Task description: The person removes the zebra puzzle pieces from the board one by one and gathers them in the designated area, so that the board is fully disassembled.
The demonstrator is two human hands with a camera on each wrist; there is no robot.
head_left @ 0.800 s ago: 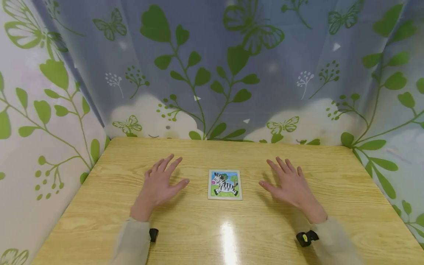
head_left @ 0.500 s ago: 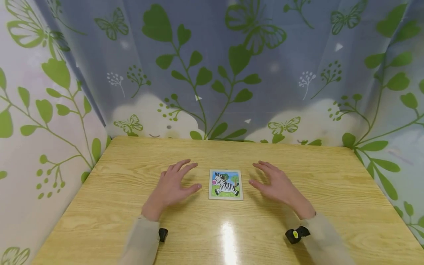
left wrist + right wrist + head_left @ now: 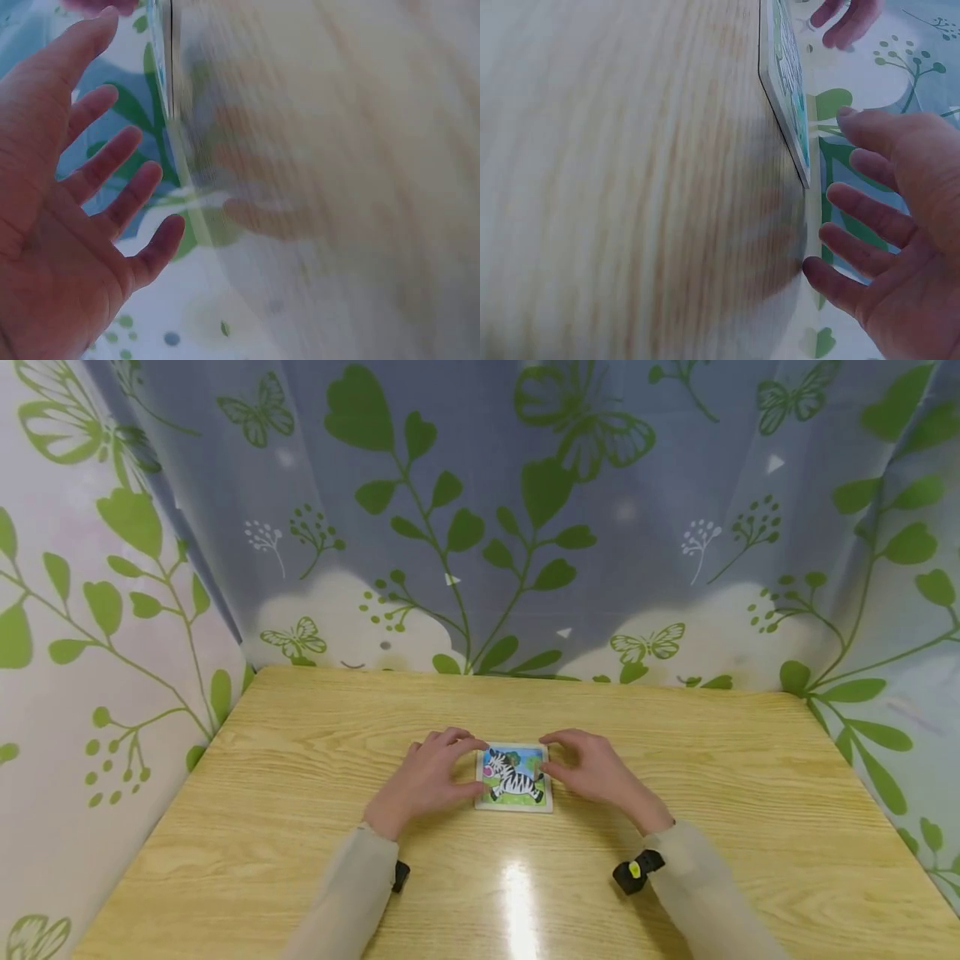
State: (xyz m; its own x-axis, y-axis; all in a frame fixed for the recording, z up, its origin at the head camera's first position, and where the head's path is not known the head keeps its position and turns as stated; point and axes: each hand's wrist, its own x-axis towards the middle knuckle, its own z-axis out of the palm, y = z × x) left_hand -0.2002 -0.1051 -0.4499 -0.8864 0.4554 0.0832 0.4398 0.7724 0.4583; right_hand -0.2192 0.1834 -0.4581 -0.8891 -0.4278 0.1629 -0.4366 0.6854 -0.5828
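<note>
Pale yellow wood grain covers the bench (image 3: 300, 793), and near its middle lies a small square zebra picture board with a light wooden frame (image 3: 514, 778), flat and face up, right in front of the person where both arms reach it alike. In the head view the left hand (image 3: 433, 770) sits at the board's left edge and the right hand (image 3: 585, 767) at its right edge, fingers bent lightly toward it from both sides, as one would bracket a thin flat piece to get a purchase on its rims. Whether the fingertips actually touch the frame cannot be told from here. A green leaf and butterfly curtain (image 3: 480, 510) closes off the space behind.

From the left wrist, the left hand (image 3: 71, 217) shows its palm with fingers spread and relaxed, holding nothing; the bench surface is blurred.

From the right wrist, the right hand (image 3: 889, 247) is likewise loose and unclenched, its fingers just beside the board's (image 3: 784, 82) thin edge but apart from it.
</note>
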